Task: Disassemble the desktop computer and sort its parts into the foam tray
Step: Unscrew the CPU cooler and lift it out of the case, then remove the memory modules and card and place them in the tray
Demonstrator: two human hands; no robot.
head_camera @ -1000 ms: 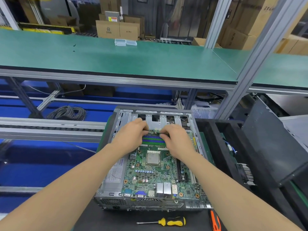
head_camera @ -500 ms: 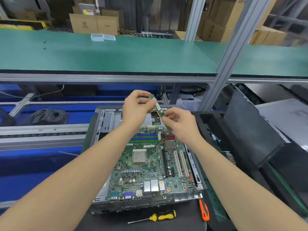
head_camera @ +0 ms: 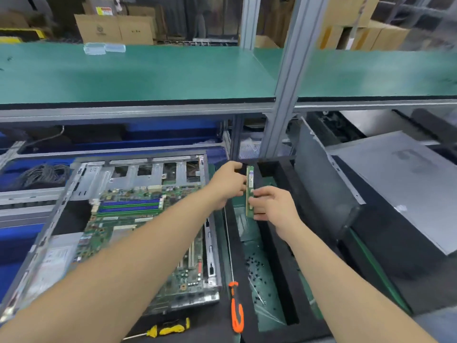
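Head view. The open computer case (head_camera: pixel 81 179) lies at 9 o'clock of the hands, with its motherboard (head_camera: pixel 123 224) in place and the blue and green memory slots (head_camera: pixel 131 205) exposed. The left forearm crosses the near right part of the board and hides it. The black foam tray (head_camera: pixel 284 293) sits just beside the case at 3 o'clock; one long compartment holds loose dark screws (head_camera: pixel 254 266). An orange-handled screwdriver (head_camera: pixel 236 308) lies along the tray's left wall, and a yellow-and-black screwdriver (head_camera: pixel 168 328) lies at 6 o'clock of the case. A grey side panel (head_camera: pixel 395 184) rests at 3 o'clock of the tray. A green shelf (head_camera: pixel 148 70) spans 12 o'clock, with a cable coil (head_camera: pixel 39 172) below it at far left.

Half a second ago both hands held the memory stick above the far end of the case; it is now over the tray.

The memory stick (head_camera: pixel 250 191) is a narrow green board with a pale label, held on edge, running from 12 to 6 o'clock above the tray's long compartment. The left hand (head_camera: pixel 227 184) pinches its far half, fingers curled. The right hand (head_camera: pixel 272 206) pinches its near end between thumb and fingers.
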